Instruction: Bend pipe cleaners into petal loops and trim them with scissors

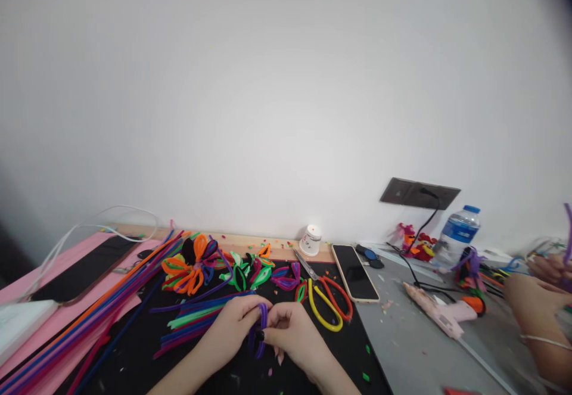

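Observation:
Between my two hands is a purple pipe cleaner (263,317), bent into a narrow loop. My left hand (239,320) pinches it from the left side. On its other side, my right hand (290,329) has thumb and fingers closed on the same loop. Cut pipe cleaners (192,323) in green, blue and magenta lie just left of my left hand. Scissors (324,296) with yellow and red handles rest beyond my right hand. Farther back are looped pipe-cleaner flowers (192,267) and a small purple looped piece (286,277).
Long pipe cleaners (111,299) lie across pink paper (22,273) at left. A paper cup (310,240) and a phone (355,273) stand behind and right. A pink glue gun (442,311), a water bottle (458,234) and another person's hands (531,296) are farther right.

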The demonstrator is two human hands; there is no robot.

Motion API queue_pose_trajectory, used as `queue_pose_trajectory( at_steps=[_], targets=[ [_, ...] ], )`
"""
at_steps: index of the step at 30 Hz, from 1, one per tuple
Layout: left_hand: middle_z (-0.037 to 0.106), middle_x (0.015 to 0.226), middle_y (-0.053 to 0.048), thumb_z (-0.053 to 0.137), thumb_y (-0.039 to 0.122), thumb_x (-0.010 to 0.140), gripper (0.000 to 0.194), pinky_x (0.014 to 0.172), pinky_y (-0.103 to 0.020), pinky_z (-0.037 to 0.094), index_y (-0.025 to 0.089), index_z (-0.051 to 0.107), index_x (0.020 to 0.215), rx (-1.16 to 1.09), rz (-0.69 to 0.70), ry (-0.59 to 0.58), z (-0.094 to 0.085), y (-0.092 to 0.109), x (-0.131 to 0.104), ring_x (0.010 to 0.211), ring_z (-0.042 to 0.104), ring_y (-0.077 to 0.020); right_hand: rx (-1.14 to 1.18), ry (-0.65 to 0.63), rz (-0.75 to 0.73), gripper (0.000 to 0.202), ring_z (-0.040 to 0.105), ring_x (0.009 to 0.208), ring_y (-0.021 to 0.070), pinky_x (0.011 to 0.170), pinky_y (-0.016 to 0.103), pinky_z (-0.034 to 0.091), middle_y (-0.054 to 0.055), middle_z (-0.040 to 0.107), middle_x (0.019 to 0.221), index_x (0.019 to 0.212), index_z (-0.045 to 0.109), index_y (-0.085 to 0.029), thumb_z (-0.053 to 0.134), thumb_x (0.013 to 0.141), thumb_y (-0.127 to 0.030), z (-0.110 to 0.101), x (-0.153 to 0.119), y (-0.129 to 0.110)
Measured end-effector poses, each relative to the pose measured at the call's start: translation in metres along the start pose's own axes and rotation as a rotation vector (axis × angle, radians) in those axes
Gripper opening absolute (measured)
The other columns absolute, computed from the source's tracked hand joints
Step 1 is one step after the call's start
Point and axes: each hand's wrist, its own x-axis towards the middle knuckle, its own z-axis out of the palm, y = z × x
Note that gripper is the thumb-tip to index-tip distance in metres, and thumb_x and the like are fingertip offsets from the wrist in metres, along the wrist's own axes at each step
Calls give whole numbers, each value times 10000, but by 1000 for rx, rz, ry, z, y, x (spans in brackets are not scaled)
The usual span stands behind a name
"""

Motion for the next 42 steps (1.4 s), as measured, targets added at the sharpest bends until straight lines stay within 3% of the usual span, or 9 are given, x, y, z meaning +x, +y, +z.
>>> queue_pose_trajectory(
  at_steps=[9, 23, 27, 32, 36, 42],
  targets=[
    [691, 806, -13, 389, 116, 694, 325, 730, -220, 422, 168, 673, 844, 66, -7, 43, 1, 2, -1, 789, 612, -165, 30, -44, -14, 105, 486, 318, 72, 320, 148, 387, -45, 539, 422, 585, 499, -130, 599, 553, -137, 7, 2, 4],
    [689, 898, -33, 400, 147, 723, 356, 791, -262, 430, 163, 654, 971, -58, -34, 29, 4, -5, 0, 853, 607, -186, -110, 112, -32, 103, 487, 308, 93, 309, 157, 387, -75, 464, 350, 532, 467, -154, 482, 552, -54, 13, 3, 4],
    [681, 926, -50, 417, 174, 703, 379, 780, -284, 441, 151, 633, 1014, -137, -95, 18, 4, -4, -1, 878, 600, -204, -130, 124, -50, 110, 476, 307, 90, 314, 157, 378, -73, 460, 352, 521, 463, -157, 474, 553, -53, 13, 5, 8],
    [686, 878, -54, 413, 198, 673, 431, 644, -303, 476, 144, 599, 1059, -273, -251, 1, 7, 1, -2, 733, 628, -210, -174, 144, -74, 112, 455, 302, 91, 313, 159, 348, -74, 425, 336, 503, 454, -163, 494, 579, -91, 12, 4, 8],
    [675, 931, -77, 529, 244, 694, 317, 794, -310, 449, 120, 621, 971, -237, -117, 45, 11, 1, -3, 888, 603, -229, -287, 180, -129, 121, 449, 322, 94, 317, 159, 304, -60, 420, 361, 500, 470, -159, 499, 617, -142, 12, 3, 10],
    [673, 865, -48, 522, 227, 741, 230, 766, -285, 458, 131, 611, 930, -212, -47, 40, 15, -1, -2, 836, 609, -197, -410, 235, -217, 155, 428, 376, 83, 361, 165, 263, -48, 418, 390, 462, 454, -154, 479, 609, -110, 13, 2, 11]
  ],
)
